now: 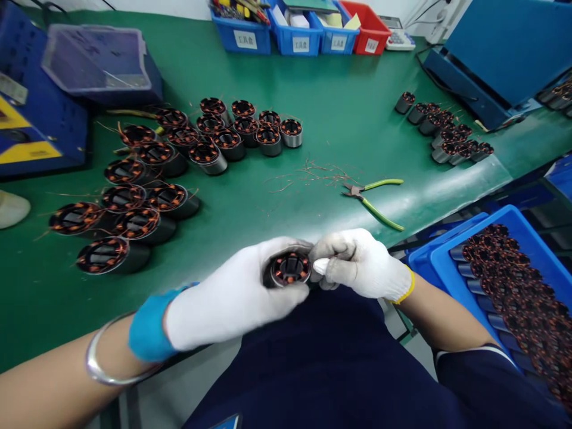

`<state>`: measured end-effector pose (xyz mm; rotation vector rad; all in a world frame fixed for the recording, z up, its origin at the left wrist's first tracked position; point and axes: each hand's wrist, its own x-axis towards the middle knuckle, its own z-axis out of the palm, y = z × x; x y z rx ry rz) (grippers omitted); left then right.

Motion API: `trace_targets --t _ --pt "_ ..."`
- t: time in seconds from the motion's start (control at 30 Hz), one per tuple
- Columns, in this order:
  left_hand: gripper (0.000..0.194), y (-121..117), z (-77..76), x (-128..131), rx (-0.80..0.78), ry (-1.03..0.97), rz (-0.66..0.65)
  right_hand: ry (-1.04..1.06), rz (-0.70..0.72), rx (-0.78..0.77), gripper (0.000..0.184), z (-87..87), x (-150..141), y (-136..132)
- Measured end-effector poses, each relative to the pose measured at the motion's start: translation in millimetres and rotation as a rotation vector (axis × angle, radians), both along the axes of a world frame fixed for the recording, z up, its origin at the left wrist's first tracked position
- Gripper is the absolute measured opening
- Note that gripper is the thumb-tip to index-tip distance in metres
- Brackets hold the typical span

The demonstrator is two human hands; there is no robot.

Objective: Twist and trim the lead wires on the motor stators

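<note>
My left hand (241,286), in a white glove with a blue cuff, is wrapped around a motor stator (290,269). The stator is a dark cylinder with copper windings inside, its open end tilted up toward me. Right beside its rim, my right hand (351,263) has its gloved thumb and fingers pinched together. Whatever is between those fingers is too small or hidden to make out. Beyond the hands, green-handled cutting pliers (375,202) lie with their handles spread, near a scatter of copper wire clippings (324,174).
Several more stators (205,155) with loose wire ends stand at the left. A smaller group (447,128) stands at the right, beside a blue machine (504,59). A blue crate (435,262) full of stators sits low on my right. Bins (295,44) line the table's back edge.
</note>
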<state>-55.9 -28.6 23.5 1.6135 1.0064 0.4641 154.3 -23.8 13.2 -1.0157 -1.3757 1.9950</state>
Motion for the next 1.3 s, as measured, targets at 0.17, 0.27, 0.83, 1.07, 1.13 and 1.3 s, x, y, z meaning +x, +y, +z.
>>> trace_targets --t 0.17,0.27,0.83,1.07,1.13,1.3 --pt "0.032 -1 -14.6 -3 0.819 0.124 -0.019 0.071 -0.034 -0.159 0.029 -10.4 -3 0" --pt "0.038 -6 -14.9 -2 0.685 0.19 0.096 0.029 0.001 -0.084 0.03 -13.3 2 2" --pt "0.041 3 -13.0 2 0.342 0.284 0.115 -0.876 0.432 1.601 0.02 6.9 10 29" --pt "0.026 22 -23.2 -8 0.427 0.464 0.178 -1.109 0.288 1.198 0.046 23.1 82 72" --pt "0.025 24 -22.7 -11 0.397 0.492 0.212 -1.291 0.212 1.096 0.093 19.3 103 80" --pt "0.02 28 -18.1 -13 0.285 0.435 0.245 -1.455 0.282 0.897 0.122 0.0 133 92"
